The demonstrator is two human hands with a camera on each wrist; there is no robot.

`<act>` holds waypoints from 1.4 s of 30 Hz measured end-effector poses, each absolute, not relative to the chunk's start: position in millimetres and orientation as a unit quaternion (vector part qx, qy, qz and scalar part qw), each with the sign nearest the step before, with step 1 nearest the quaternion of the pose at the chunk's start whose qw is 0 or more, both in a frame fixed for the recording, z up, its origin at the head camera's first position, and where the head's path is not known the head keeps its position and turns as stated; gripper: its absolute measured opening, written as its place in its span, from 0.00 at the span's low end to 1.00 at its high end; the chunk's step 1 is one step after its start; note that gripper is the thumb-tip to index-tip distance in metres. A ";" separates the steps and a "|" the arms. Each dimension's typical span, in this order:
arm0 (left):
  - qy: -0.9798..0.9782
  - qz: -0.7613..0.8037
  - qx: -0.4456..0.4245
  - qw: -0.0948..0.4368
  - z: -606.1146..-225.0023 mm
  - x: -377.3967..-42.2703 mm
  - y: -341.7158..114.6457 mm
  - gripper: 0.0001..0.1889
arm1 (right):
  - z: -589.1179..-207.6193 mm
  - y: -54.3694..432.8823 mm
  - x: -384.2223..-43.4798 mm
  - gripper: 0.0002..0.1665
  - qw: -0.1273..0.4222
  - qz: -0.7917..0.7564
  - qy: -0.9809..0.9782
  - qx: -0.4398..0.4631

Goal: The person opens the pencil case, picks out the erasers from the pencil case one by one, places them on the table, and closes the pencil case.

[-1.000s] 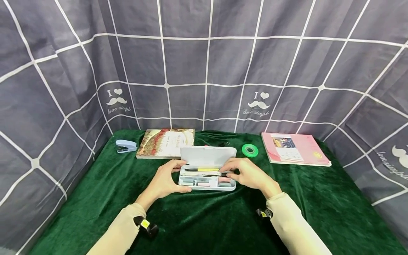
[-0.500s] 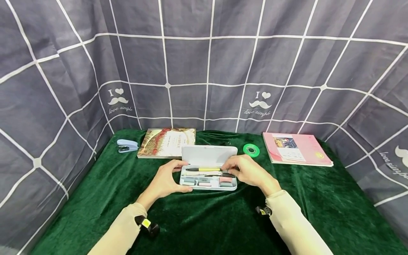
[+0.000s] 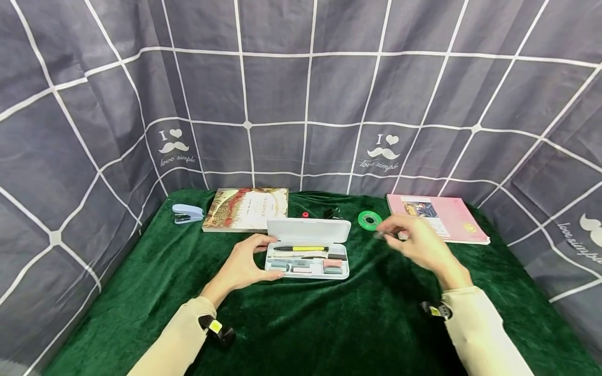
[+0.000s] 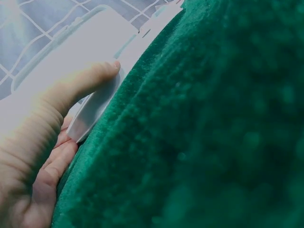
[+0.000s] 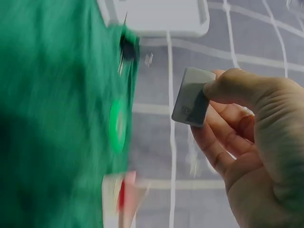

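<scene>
A white pencil case (image 3: 309,231) stands with its lid raised on the green cloth. Inside lie a yellow-and-black pen (image 3: 308,248), other slim writing tools and several small blocks, one of them pink and grey (image 3: 333,267). My left hand (image 3: 242,263) grips the case's left end, thumb on the front edge, fingers behind and below it in the left wrist view. Right of the case and above the cloth, my right hand (image 3: 418,245) pinches a small grey eraser (image 5: 192,97) marked 4B between thumb and fingers. It looks blurred in the head view.
A green tape roll (image 3: 369,221) lies just left of my right fingertips. Behind that hand is a pink book (image 3: 461,216). At the back left are an illustrated book (image 3: 246,210) and a blue stapler (image 3: 187,214). A small red ring (image 3: 305,214) and black clips (image 3: 333,213) sit behind the case.
My right hand has left the case's right end and moved right, carrying the grey eraser. The left hand stays on the case. The raised lid leans slightly further back.
</scene>
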State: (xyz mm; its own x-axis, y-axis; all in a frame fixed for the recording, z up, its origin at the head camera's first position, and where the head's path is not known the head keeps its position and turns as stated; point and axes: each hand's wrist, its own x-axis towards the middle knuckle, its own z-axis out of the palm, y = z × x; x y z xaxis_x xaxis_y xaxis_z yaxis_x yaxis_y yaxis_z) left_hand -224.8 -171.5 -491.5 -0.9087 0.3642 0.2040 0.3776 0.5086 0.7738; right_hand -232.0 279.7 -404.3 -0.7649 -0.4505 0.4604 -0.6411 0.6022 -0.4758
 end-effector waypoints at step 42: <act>-0.866 -0.458 -0.201 -0.009 -489.8 -224.7 -171.5 0.42 | -417.5 239.6 -226.8 0.14 0.016 0.411 -0.858 0.308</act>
